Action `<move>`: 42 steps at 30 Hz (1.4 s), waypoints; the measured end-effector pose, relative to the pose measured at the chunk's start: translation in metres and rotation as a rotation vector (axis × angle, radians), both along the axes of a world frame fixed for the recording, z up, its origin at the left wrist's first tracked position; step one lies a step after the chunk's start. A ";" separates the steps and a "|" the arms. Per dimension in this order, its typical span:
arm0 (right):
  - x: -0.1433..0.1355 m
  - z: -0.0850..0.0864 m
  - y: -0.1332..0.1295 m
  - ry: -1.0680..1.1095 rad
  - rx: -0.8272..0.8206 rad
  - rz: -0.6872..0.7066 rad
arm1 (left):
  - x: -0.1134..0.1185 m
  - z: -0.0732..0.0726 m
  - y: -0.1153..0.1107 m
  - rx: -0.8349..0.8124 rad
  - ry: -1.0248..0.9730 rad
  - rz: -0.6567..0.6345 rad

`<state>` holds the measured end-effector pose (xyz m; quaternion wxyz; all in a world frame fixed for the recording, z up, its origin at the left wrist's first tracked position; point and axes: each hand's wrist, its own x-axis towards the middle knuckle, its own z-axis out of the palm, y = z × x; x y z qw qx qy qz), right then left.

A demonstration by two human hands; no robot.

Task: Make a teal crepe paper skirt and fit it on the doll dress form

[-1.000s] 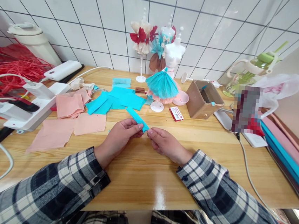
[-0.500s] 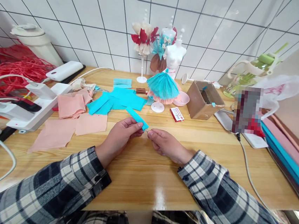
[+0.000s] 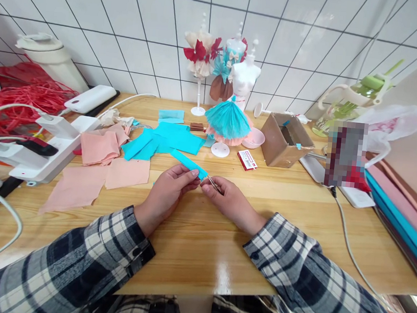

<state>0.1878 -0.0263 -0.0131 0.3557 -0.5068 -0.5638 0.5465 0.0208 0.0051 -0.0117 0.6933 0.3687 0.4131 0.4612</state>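
My left hand (image 3: 171, 188) pinches a folded strip of bright blue crepe paper (image 3: 189, 163) near its right end. The strip slants up and left from my fingertips. Close beside it, my right hand (image 3: 232, 200) is closed around slim silver metal scissors (image 3: 214, 183), mostly hidden by the fingers. Their tip meets the strip's right end. Beyond my hands lie blue crepe pieces (image 3: 180, 138). Pink crepe pieces (image 3: 127, 173) spread to the left.
A white mannequin stand wears a blue and pink paper skirt (image 3: 229, 119). Nearby are a cardboard box (image 3: 286, 147), a pink bowl (image 3: 255, 138) and a small red-and-white box (image 3: 247, 160). A power strip (image 3: 52, 149) with cables lies left; coloured rolls (image 3: 402, 209) lie right.
My right hand has turned and shifted slightly left, so more of the scissors shows against the strip's end. The strip has tilted a little flatter in my left hand.
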 end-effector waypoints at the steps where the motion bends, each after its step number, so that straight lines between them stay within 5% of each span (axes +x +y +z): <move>1: 0.000 0.000 0.000 0.004 0.007 -0.017 | 0.000 0.000 0.000 0.003 0.001 -0.007; 12: -0.005 -0.004 0.002 0.126 -0.043 -0.225 | 0.005 0.001 -0.005 0.057 0.070 0.002; 19: -0.001 0.001 0.001 0.166 -0.174 -0.116 | 0.003 -0.002 -0.001 0.056 0.050 0.057; 23: -0.001 0.000 0.000 0.052 -0.059 -0.110 | 0.002 -0.002 0.000 0.020 -0.032 0.088; 32: 0.000 0.002 -0.001 -0.197 0.033 0.083 | 0.000 0.002 0.001 -0.001 -0.011 -0.021; 42: 0.003 0.007 0.000 -0.138 -0.043 0.109 | -0.002 -0.001 0.001 0.073 0.086 -0.072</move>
